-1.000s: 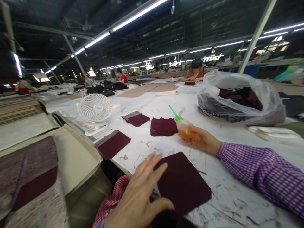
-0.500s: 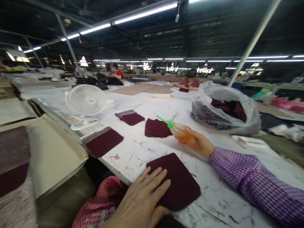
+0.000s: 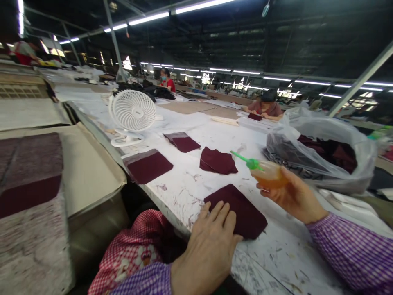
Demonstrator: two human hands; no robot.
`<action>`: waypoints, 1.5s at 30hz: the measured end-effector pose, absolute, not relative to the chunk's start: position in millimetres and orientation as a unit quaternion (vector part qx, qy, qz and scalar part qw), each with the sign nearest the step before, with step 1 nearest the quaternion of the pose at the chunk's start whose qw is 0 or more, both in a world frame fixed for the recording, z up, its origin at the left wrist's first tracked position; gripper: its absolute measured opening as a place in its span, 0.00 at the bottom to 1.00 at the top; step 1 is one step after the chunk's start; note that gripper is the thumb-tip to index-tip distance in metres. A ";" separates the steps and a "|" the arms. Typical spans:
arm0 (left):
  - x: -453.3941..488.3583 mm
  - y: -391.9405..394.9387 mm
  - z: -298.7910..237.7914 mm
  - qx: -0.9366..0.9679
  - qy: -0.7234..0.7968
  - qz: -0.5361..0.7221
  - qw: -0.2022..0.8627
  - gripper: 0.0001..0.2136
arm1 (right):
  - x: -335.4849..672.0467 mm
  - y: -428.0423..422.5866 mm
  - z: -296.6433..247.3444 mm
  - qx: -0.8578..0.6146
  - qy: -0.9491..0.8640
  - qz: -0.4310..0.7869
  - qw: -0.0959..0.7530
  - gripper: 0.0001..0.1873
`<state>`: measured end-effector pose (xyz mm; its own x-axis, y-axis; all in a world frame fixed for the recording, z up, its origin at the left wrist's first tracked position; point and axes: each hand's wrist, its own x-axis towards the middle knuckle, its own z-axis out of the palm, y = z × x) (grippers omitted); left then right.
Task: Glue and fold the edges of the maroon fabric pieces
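Observation:
My left hand [image 3: 211, 237] lies flat with fingers spread on a dark maroon fabric piece [image 3: 242, 211] near the table's front edge. In my right hand [image 3: 296, 196] is a squeeze bottle [image 3: 270, 175] of amber liquid with a long green nozzle, held tilted above the table, its tip pointing left. Beyond the nozzle lies a small pile of maroon fabric pieces [image 3: 217, 160]. Two more maroon stacks with greyish edges rest further left, a nearer stack [image 3: 150, 167] and a farther stack [image 3: 186, 143].
A white fan [image 3: 133, 112] stands at the left of the white table [image 3: 181, 196]. To the right sits a clear plastic bag [image 3: 319, 168] with dark fabric inside. More maroon cloth [image 3: 30, 194] lies on a side surface. Two people work across the table, and another stands far left.
The view has turned left, so most things appear shifted right. My left hand still rests on the fabric. The bottle stays in my right hand, its nozzle now clear of the small pile in view.

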<state>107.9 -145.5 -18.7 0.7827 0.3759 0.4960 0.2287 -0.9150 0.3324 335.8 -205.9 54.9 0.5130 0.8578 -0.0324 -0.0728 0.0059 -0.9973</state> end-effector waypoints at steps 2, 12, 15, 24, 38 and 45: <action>107.6 -145.4 -21.2 0.931 0.157 0.306 0.126 0.18 | 337.8 -220.0 55.2 -0.616 -0.282 0.387 0.626 0.19; 99.3 -140.8 -17.4 0.900 0.145 0.383 0.147 0.15 | 328.8 -237.0 40.4 -0.658 -0.319 0.297 0.614 0.25; 96.1 -141.0 -20.5 0.891 0.142 0.409 0.138 0.14 | 325.1 -230.7 39.5 -0.663 -0.324 0.273 0.617 0.25; 95.0 -143.0 -26.1 0.888 0.145 0.412 0.145 0.11 | 316.2 -221.1 50.3 -0.637 -0.214 0.358 0.648 0.29; 94.0 -144.0 -26.2 0.892 0.153 0.399 0.149 0.11 | 311.8 -224.3 49.2 -0.670 -0.350 0.323 0.570 0.22; 95.8 -145.1 -24.3 0.892 0.159 0.397 0.148 0.10 | 310.7 -224.8 53.2 -0.636 -0.239 0.381 0.627 0.31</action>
<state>95.8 -145.1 -24.3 0.6344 0.4012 0.6608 0.1655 -0.9055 0.3909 310.7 -224.8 53.2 0.5951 0.7819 -0.1860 -0.1742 -0.1005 -0.9796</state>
